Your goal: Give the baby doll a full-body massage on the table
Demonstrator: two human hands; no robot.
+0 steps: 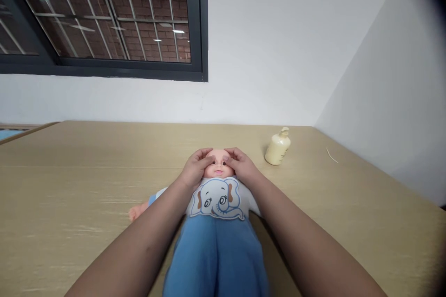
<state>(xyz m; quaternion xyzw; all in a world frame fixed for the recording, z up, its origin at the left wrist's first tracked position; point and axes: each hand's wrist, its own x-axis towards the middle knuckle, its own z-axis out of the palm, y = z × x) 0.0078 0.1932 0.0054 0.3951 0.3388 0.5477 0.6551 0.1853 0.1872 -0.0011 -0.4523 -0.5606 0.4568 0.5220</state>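
Note:
A baby doll [219,171] lies on its back on the table, feet towards me. It wears a white top with an elephant face [218,198] and blue trousers [216,255]. My left hand [195,166] is cupped round the left side of its head, thumb beside one eye. On the opposite side my right hand [244,166] grips the head the same way, its thumb near the other eye. The fingertips curl over the top of the head. One doll hand [137,211] sticks out beyond my left forearm; the other is hidden.
A cream pump bottle [278,147] stands upright on the wooden table [87,195], right of the doll. A thin pale strip [331,155] lies farther right. White walls [265,55] rise behind and to the right, with a barred window [114,14] at upper left.

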